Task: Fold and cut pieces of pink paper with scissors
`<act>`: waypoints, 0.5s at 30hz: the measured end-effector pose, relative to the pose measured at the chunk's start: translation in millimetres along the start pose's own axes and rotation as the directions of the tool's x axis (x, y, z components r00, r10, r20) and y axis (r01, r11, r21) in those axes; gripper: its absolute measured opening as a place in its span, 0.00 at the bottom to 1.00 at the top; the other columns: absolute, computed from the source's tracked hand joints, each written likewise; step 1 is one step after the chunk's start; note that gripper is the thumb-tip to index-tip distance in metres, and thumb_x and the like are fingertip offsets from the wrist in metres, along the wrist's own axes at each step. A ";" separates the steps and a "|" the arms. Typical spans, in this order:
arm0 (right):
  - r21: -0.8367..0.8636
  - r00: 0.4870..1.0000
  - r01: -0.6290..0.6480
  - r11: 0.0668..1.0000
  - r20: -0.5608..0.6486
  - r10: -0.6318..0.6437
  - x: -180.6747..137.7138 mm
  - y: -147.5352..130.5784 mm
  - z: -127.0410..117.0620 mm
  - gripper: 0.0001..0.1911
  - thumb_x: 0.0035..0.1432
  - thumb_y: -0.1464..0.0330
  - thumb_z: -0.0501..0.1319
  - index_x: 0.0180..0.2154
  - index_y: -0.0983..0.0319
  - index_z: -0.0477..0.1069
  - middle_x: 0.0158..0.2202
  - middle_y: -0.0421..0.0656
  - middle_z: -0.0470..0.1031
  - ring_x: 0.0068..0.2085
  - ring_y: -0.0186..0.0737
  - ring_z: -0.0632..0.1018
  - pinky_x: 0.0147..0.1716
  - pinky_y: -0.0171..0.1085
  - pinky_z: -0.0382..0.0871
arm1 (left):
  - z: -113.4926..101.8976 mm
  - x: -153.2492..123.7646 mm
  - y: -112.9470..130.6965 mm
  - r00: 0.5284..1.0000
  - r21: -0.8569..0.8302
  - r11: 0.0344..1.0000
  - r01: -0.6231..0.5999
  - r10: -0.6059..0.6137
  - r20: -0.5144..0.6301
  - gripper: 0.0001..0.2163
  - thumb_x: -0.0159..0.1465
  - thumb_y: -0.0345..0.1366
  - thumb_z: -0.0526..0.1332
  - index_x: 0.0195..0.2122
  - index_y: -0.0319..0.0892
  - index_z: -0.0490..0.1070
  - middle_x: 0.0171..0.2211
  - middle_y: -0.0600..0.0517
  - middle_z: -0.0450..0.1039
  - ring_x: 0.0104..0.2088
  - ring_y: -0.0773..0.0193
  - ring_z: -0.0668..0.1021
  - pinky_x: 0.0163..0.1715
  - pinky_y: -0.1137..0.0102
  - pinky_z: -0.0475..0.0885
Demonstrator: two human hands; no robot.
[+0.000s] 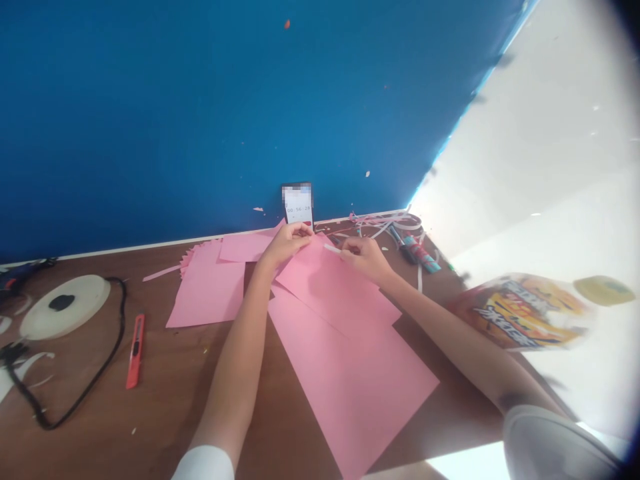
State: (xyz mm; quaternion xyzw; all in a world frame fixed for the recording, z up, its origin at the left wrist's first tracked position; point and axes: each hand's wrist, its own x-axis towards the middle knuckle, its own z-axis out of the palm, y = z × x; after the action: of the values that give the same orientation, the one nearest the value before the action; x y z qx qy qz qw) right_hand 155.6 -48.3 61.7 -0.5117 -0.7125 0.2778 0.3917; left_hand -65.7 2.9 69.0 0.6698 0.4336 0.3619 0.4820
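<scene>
My left hand (287,243) pinches the far edge of a pink paper sheet (333,290) that lies on a larger pink sheet (360,380). My right hand (365,257) is closed around a small white stick (331,249) whose tip points at that same edge. Both hands are close together near the back of the wooden table (165,407), just in front of a phone (298,203) leaning on the blue wall.
More pink sheets (207,290) lie left of my hands. An orange utility knife (135,350), a black cable (95,373) and a white tape roll (65,305) sit at the left. Paper strips and pens (417,252) are at the back right, a printed packet (525,312) at the right.
</scene>
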 end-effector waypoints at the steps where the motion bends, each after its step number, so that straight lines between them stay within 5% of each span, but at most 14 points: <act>1: -0.002 1.000 0.004 1.000 -0.001 -0.004 0.0 0.1 0.0 0.08 0.48 0.72 0.54 0.20 0.62 0.67 0.25 0.38 0.72 0.26 0.33 0.68 0.29 0.34 0.59 | -0.2 0.1 -0.4 1.000 0.001 1.000 -0.001 0.001 -0.001 0.08 0.55 0.36 0.61 0.36 0.40 0.72 0.35 0.50 0.72 0.31 0.68 0.72 0.30 0.72 0.65; 15: 0.009 0.998 0.061 0.998 -0.022 -0.061 -0.6 -0.1 -1.0 0.08 0.48 0.73 0.54 0.22 0.62 0.71 0.29 0.40 0.74 0.30 0.35 0.71 0.31 0.35 0.61 | -4.6 1.7 -4.0 0.999 0.015 0.999 0.040 -0.040 -0.030 0.07 0.55 0.34 0.62 0.35 0.41 0.72 0.34 0.49 0.73 0.30 0.67 0.73 0.29 0.72 0.66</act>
State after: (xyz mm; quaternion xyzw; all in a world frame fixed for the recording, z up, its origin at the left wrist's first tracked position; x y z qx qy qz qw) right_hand 156.4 -48.9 62.1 -0.4909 -0.7221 0.2637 0.4100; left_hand -70.3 6.6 66.5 0.6592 0.4567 0.3588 0.4776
